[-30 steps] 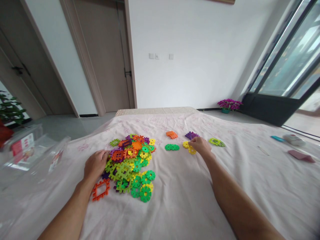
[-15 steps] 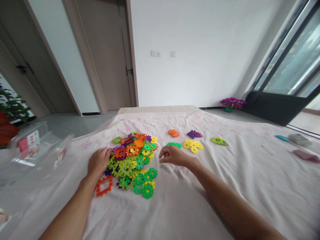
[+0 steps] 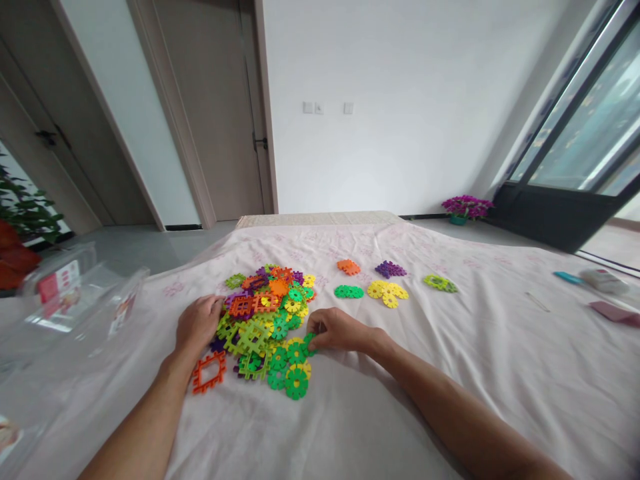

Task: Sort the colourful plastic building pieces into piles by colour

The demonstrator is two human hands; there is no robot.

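A heap of plastic interlocking pieces (image 3: 255,333) in green, yellow, orange and purple lies on the cloth. My left hand (image 3: 199,321) rests against its left edge, fingers curled together, the tips hidden beside a purple piece; what they hold, if anything, does not show. At the heap's right side, my right hand (image 3: 334,330) pinches a green notched disc (image 3: 309,345) between thumb and fingers. An orange square frame (image 3: 209,373) lies by my left wrist. Beyond my right hand are a small green group (image 3: 349,292) and a group of yellow discs (image 3: 387,292).
Farther back lie an orange group (image 3: 349,267), a purple group (image 3: 391,269) and a yellow-green group (image 3: 441,283). Clear plastic packaging (image 3: 85,307) stands at left. A blue item (image 3: 567,277), a wrapped pack (image 3: 604,281) and a pink cloth (image 3: 615,313) are at far right.
My right hand has come nearer and slightly left, down to the heap, and now grips a green disc. The green group behind it shows fully. My left hand stays put.
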